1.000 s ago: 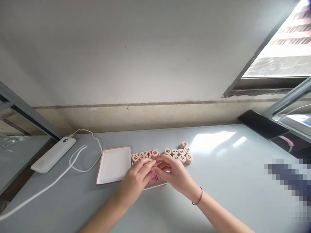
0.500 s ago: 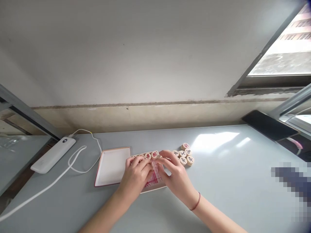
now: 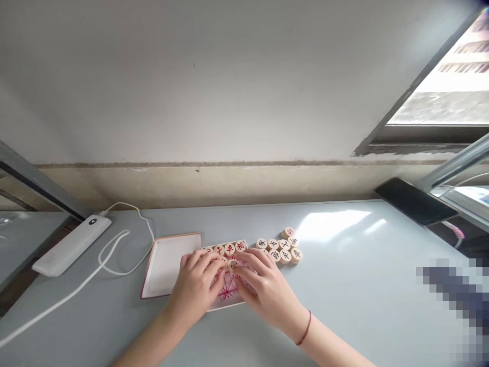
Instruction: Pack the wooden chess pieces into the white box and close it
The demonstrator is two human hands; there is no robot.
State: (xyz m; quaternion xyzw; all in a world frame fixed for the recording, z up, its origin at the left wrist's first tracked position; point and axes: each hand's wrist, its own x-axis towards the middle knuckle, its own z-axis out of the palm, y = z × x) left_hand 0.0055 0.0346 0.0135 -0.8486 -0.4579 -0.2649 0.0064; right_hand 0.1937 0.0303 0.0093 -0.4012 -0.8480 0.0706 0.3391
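Observation:
A shallow white-rimmed box [image 3: 228, 306] holds a far row of wooden xiangqi pieces [image 3: 229, 248] with red characters; a red line pattern shows on its floor. My right hand [image 3: 269, 285] is closed over the box, thumb and fingers pinching one xiangqi piece [image 3: 233, 265] just in front of that row. My left hand [image 3: 196, 280] reaches over the box's left side, fingers bent together with their tips beside the same piece. What the left fingers grip, if anything, is hidden. Right of the box stand grouped xiangqi pieces [image 3: 284, 256], some stacked, mostly with black characters.
The box lid [image 3: 168, 265] lies inside up, left of the box. Farther left are a white power bank [image 3: 72, 244] and its looping white cable [image 3: 76, 299]. A dark phone-like slab [image 3: 414, 200] leans at the back right. The wall [image 3: 229, 183] borders the grey table [image 3: 344, 285].
The right hand has moved slightly left and a piece now shows in its fingers. More of the grouped pieces on the right is uncovered. The whole view has shifted a little.

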